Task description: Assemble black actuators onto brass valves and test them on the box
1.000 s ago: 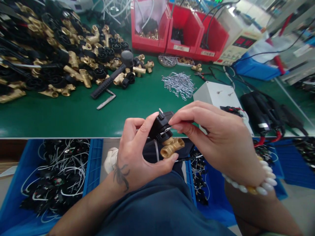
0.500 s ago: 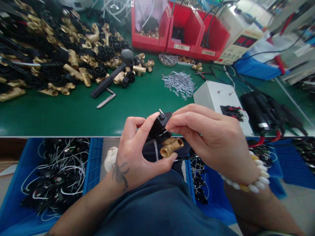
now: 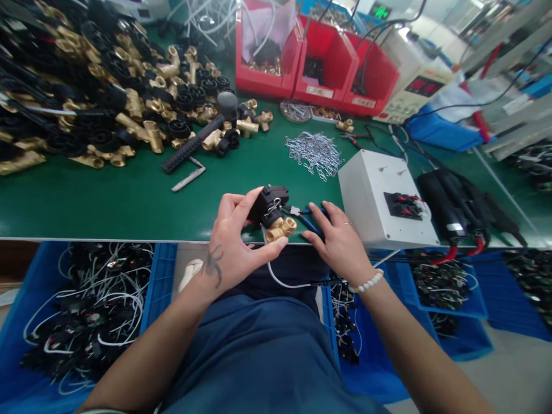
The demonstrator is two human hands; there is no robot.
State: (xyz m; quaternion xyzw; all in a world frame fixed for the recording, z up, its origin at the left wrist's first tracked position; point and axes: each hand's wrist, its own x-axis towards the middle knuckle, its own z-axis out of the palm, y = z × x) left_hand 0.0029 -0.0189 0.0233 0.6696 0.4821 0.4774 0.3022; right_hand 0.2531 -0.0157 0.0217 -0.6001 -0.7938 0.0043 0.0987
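Note:
My left hand (image 3: pixel 235 247) is closed around a brass valve (image 3: pixel 280 229) topped by a black plastic housing (image 3: pixel 268 201), its thumb under the brass body. A bent wire clip (image 3: pixel 275 204) shows on the black collar, and a white cable hangs below. Beside the valve, blue-handled pliers (image 3: pixel 309 221) lie at the bench's front edge. The fingers of my right hand (image 3: pixel 340 244) are spread apart over the pliers' handles, seemingly touching them but not wrapped round them.
Wire clips (image 3: pixel 317 154) lie piled mid-bench. A mallet (image 3: pixel 198 135) rests by heaped brass valves (image 3: pixel 133 106) at left. Red bins (image 3: pixel 321 95) stand behind; a white box (image 3: pixel 379 198) is at right. Below, blue crates (image 3: pixel 161 287) hold cabled black parts.
My right hand has left the valve and moved down to the pliers, its fingers spreading. My left hand has shifted slightly left with the valve, and the wire clip now shows on the collar.

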